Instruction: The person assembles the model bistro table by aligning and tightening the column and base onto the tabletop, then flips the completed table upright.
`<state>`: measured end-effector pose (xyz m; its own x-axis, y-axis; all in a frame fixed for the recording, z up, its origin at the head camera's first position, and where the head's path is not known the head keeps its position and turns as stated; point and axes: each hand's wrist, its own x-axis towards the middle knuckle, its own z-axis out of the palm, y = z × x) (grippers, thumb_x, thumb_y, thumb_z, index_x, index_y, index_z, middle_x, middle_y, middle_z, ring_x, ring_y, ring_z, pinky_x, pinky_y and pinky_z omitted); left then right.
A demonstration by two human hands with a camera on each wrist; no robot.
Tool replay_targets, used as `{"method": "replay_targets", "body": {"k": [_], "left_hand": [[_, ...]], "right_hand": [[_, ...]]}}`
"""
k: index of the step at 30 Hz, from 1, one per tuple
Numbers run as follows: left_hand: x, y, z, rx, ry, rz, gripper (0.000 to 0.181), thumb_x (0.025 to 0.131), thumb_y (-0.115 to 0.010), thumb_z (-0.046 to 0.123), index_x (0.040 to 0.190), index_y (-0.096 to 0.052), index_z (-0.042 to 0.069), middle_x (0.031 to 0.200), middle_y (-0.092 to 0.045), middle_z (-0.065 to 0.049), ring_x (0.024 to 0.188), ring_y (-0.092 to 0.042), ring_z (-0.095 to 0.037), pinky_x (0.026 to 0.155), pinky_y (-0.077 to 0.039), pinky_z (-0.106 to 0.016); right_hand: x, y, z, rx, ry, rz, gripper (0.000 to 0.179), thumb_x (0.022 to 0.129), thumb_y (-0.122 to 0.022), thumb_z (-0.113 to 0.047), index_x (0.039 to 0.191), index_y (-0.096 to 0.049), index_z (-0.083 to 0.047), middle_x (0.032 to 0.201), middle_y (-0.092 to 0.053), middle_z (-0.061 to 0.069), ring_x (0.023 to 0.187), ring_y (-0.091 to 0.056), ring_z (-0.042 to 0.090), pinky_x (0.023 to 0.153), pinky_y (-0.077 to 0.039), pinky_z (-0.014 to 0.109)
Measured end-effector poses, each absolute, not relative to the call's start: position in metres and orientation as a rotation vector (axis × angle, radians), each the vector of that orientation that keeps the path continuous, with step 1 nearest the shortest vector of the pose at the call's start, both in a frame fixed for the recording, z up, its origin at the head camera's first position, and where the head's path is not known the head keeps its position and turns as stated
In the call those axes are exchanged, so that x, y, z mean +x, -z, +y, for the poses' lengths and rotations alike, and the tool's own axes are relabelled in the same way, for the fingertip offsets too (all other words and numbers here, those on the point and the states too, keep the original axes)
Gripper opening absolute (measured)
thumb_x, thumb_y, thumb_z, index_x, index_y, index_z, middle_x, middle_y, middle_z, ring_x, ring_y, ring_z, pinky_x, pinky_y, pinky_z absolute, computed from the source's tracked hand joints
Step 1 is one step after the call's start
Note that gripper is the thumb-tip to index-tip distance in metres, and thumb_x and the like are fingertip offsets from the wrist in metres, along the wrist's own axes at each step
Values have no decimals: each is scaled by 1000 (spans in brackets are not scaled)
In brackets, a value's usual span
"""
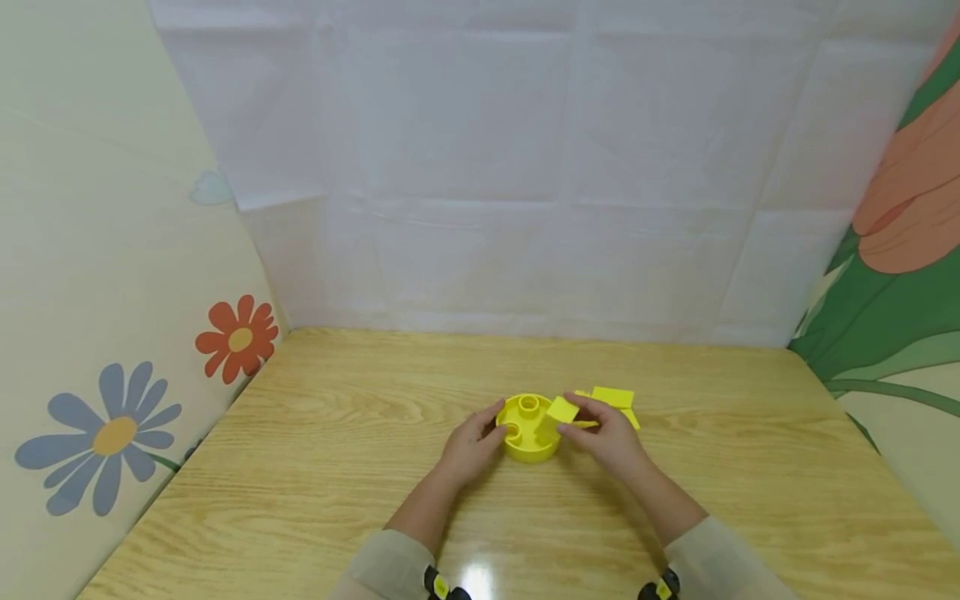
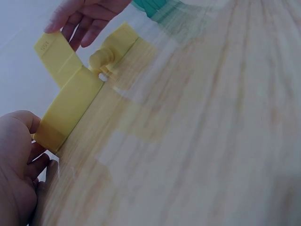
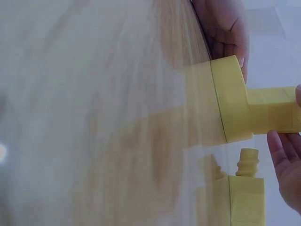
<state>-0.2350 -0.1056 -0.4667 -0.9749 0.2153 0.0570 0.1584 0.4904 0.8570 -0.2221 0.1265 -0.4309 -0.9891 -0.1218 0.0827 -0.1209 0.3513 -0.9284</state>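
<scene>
One round yellow base [image 1: 531,455] sits on the desk [image 1: 300,467], and I've got the left hand [image 1: 472,446] gripping its left edge! Now the right hand [image 1: 609,437], fingers pinching a yellow block [image 1: 562,409] that rises at the base's right side; seated or not, I can't tell from here. More yellow pieces [image 1: 613,397] lie just to the right.

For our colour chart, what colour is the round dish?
The round dish is yellow; best in head view.
</scene>
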Motion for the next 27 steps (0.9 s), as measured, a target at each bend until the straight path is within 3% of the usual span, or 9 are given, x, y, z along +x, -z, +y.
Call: {"method": "replay_targets", "body": {"k": [13,21,27], "left_hand": [[-235,464,-106,307,-1540,2629,49,101,-53,23,147,-44,8,151,-45,-15,142,-37,-35,117,-27,-53],[-235,465,-106,288,-1572,2612,50,103,-48,26,150,-39,10,155,-39,-13,144,-34,-34,118,-27,-52],[-235,463,-101,269,-1778,2632,45,104,-45,27,146,-46,9,151,-42,-17,140,-39,-38,115,-31,-56]], "right_hand": [[-216,433,118,-185,1765,2727,46,85,-76,-12,129,-63,-5,109,-69,13,99,-64,22,83,-58,31],[-216,431,133,-293,1807,2637,58,90,-71,-17,141,-49,-1,130,-60,19,118,-58,31,99,-52,40],[-217,436,169,-194,1759,2875,43,95,-64,-18,134,-56,0,132,-57,20,119,-55,34,100,-48,49]]}}
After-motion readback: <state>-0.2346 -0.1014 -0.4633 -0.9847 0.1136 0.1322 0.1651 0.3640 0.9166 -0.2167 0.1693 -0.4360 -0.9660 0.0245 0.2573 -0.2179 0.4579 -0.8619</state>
